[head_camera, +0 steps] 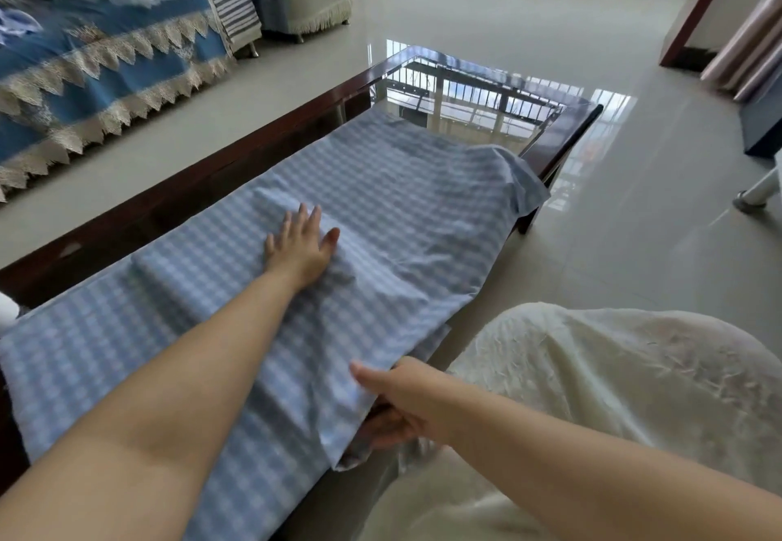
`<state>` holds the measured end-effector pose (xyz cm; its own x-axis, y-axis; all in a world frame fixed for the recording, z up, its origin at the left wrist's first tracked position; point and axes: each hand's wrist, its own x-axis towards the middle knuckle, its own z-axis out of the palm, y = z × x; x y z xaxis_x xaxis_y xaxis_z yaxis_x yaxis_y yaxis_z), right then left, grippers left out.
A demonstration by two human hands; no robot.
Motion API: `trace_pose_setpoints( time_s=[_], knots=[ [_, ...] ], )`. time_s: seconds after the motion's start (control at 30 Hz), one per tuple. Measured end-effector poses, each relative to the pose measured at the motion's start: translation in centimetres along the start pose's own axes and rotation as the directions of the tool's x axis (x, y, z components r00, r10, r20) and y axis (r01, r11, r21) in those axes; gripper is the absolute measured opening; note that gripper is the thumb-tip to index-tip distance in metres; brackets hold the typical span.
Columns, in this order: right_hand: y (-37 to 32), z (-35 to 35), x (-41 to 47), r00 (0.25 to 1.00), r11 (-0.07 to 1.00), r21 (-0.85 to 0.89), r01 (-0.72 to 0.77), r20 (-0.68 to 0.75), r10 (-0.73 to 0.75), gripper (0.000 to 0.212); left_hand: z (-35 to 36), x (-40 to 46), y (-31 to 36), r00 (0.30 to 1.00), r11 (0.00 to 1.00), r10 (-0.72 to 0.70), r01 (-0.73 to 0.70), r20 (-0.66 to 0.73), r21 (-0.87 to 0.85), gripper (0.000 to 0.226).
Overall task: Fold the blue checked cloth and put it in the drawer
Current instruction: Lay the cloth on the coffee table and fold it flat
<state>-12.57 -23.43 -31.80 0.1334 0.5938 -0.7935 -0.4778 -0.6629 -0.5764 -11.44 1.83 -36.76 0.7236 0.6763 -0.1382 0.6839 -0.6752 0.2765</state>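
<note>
Head view, wide-angle, looking forward and down

The single camera sat close above the bench [139, 206], faced along its length toward the far end, with floor [634, 223] on both sides.

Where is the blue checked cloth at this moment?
In the head view the blue checked cloth lies spread over the glass-topped table. The left hand presses flat on its middle and the right hand grips its near edge.

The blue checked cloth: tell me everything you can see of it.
The blue checked cloth is thin woven fabric in pale blue and white checks, spread lengthwise over the glass-topped table, wrinkled, its near edge hanging off. The left hand presses flat on its middle; the right hand grips the hanging edge, thumb on top.
</note>
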Motion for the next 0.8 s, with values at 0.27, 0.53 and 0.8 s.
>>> trace_pose_setpoints(
  time_s=[0.27,0.53,0.8],
  knots=[
    [-10.2,-17.4,7.2,0.747,0.755,0.448,0.479,-0.66,-0.083,0.059,0.5,0.4,2.6,0.992,0.97,-0.118,0.106,0.039,0.221,0.057],
    [-14.4,-28.7,7.2,0.536,0.846,-0.329,0.419,-0.663,-0.523,0.067,4.3,2.3,14.4,0.998,0.998,0.052,-0.051,0.032,-0.036,0.053],
    [-15.6,-31.0,6.5,0.233,0.392,-0.87,0.299,-0.332,-0.914,0.017,6.3,2.1,14.9,0.99,0.995,0.096,-0.09,-0.108,0.053,0.054]
  ],
)
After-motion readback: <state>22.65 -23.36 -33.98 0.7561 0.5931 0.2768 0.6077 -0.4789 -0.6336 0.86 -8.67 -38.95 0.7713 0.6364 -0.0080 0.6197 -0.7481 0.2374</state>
